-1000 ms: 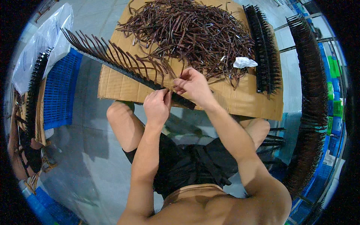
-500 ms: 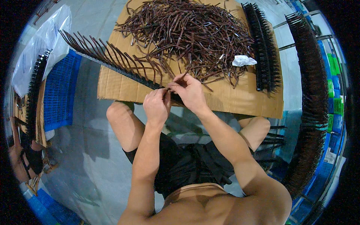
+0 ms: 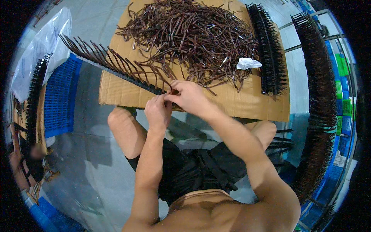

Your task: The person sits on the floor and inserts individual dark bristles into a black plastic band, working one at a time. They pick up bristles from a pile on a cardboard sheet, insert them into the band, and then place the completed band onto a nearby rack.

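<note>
Left hand (image 3: 157, 112), fingers curled, pinches bar (image 3: 133, 81) at near edge of tabletop (image 3: 262, 106). Right hand (image 3: 188, 97) just right of it, fingertips drawn in against left hand; grip hidden, cannot tell what it holds. Bar extends ahead and left of hands, long axis slanting from far left to near right; left hand nearer its visible stretch. Brown strands (image 3: 116, 60) line bar. Beyond: pile (image 3: 197, 34) of loose strands. Versus one second ago: right hand farther left, lower; bar's right end mostly covered.

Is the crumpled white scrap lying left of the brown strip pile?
No, the white scrap lies at the brown strip pile's right edge.
</note>
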A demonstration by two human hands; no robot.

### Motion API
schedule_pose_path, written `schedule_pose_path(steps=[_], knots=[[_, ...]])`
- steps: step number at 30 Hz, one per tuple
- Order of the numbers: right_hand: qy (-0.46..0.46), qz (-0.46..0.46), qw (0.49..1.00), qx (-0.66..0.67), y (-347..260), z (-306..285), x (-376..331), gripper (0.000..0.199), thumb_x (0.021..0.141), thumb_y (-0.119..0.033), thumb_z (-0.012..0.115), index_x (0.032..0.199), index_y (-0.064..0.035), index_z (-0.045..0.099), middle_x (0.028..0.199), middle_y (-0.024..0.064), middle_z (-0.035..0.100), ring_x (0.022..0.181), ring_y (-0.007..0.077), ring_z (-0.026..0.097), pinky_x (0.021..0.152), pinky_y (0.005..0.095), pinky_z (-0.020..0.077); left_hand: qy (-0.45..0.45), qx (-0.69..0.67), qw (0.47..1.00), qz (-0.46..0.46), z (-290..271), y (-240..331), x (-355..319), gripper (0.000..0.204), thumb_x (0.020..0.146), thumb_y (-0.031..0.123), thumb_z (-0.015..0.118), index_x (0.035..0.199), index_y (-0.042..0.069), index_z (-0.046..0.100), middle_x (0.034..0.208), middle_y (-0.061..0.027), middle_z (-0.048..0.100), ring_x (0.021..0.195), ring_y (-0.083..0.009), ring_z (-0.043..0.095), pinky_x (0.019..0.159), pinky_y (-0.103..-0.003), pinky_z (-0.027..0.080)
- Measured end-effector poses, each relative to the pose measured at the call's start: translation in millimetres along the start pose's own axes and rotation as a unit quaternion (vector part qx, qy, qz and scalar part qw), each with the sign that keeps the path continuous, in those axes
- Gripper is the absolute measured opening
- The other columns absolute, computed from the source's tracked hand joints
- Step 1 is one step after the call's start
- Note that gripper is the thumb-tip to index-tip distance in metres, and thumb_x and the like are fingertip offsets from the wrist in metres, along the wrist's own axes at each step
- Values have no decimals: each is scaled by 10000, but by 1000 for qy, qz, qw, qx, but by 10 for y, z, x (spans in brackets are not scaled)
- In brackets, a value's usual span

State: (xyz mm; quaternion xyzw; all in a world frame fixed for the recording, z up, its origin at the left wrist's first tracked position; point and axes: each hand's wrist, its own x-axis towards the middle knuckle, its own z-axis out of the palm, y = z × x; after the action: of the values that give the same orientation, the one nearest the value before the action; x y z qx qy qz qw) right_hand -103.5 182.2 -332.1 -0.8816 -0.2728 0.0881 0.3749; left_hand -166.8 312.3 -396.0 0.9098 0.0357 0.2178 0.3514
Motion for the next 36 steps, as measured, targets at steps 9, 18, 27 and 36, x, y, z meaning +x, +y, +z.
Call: schedule_pose_path(steps=[9, 18, 27, 36], knots=[[41, -129, 947, -292, 625, -259, 649, 282, 752, 3, 571, 1005, -70, 671, 1070, 105, 529, 1010, 288, 527, 867, 360, 470, 0, -101, 992, -75, -154, 105, 72, 213, 817, 216, 681, 833, 4, 696, 832, -174, 690, 729, -332, 666, 637, -397, 524], [128, 109, 929, 331, 137, 14, -70, 148, 979, -114, 513, 1048, 15, 490, 964, 116, 638, 925, 150, 640, 732, 299, 550, -13, -24, 1000, 7, -135, 81, 51, 107, 806, 120, 683, 879, 42, 676, 812, -131, 660, 761, -333, 624, 685, -402, 486], [184, 76, 879, 434, 45, 201, -193, 152, 1025, -106, 384, 1118, 7, 426, 1044, 132, 597, 993, 180, 612, 827, 314, 559, 7, -3, 999, 38, -34, 77, 60, 85, 797, 122, 675, 824, 45, 651, 730, -115, 622, 698, -309, 592, 641, -397, 445], [138, 29, 959, 245, 75, 255, -219, 143, 1014, -82, 416, 1122, 11, 423, 1027, 117, 605, 939, 177, 629, 805, 301, 557, 8, -6, 999, 43, -16, 56, 47, 73, 799, 112, 670, 837, 53, 651, 733, -106, 618, 698, -306, 587, 637, -399, 438]])
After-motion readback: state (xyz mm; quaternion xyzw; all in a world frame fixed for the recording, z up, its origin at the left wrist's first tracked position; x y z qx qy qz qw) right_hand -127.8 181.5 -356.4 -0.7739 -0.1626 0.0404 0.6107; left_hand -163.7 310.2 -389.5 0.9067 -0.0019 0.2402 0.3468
